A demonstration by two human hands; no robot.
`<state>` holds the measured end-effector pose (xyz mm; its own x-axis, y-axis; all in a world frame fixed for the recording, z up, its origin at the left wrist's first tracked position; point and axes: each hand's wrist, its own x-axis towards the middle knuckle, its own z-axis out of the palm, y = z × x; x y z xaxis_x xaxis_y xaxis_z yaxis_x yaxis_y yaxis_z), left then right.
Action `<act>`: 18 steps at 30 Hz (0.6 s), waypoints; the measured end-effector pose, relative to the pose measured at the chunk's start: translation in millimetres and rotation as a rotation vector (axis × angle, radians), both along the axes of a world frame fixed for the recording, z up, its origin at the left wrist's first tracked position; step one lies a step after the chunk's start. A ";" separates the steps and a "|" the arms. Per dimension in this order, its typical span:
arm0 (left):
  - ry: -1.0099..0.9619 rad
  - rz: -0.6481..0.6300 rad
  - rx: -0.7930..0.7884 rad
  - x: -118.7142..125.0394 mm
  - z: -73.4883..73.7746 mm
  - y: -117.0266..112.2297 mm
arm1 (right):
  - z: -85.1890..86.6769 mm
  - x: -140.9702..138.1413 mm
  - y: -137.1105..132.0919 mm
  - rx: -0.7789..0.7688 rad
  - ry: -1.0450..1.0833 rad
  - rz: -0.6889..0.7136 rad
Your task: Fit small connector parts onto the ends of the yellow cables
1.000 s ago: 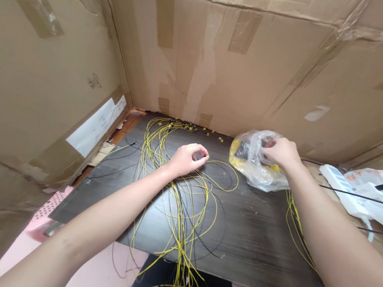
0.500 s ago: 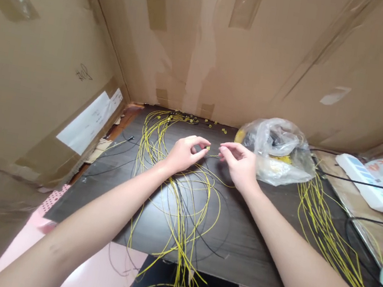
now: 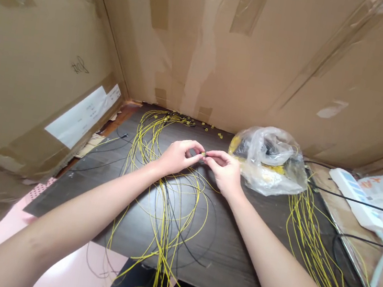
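Above the middle of the dark board, my left hand (image 3: 178,157) pinches a small yellow piece (image 3: 203,154) with a dark part, its exact kind too small to make out. My right hand (image 3: 224,172) meets it fingertip to fingertip, closed on the end of a thin yellow wire that mostly hides behind the fingers. Under both hands spreads a loose bundle of yellow and black wires (image 3: 164,238), looping across the board and hanging over its front edge. Several small yellow pieces (image 3: 220,135) lie along the back, near dark-tipped wire ends.
A clear plastic bag (image 3: 268,182) with yellow contents sits right of my hands. Another bundle of yellow wires (image 3: 316,250) runs down the right side. Beyond it are a white power strip (image 3: 355,198) and cables. Cardboard walls (image 3: 189,41) enclose the back and left of the dark board (image 3: 233,247).
My right hand has moved left with the wire, closing the gap to the yellow piece in my left hand. The fingertips now touch. The view has shifted slightly.
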<state>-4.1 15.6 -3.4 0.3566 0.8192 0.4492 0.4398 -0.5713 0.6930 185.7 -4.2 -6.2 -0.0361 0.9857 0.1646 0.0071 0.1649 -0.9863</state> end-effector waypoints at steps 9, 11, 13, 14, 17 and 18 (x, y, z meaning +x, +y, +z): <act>0.015 0.007 0.008 1.6 3.9 -2.7 | -3.7 -0.2 2.5 0.056 -0.070 -0.030; 0.014 0.005 0.004 1.6 4.7 -3.0 | -3.6 -0.3 2.1 0.059 -0.078 -0.034; 0.012 0.002 -0.002 1.7 5.6 -3.5 | -3.0 -0.3 1.6 0.048 -0.074 -0.037; 0.012 0.001 -0.006 1.9 6.1 -3.7 | -2.5 -0.4 1.4 0.043 -0.073 -0.034; 0.014 0.004 -0.022 2.3 7.4 -4.6 | -0.7 -0.9 0.5 0.033 -0.075 -0.010; 0.015 0.006 -0.027 2.4 7.7 -4.8 | 0.0 -1.2 0.1 0.029 -0.072 -0.003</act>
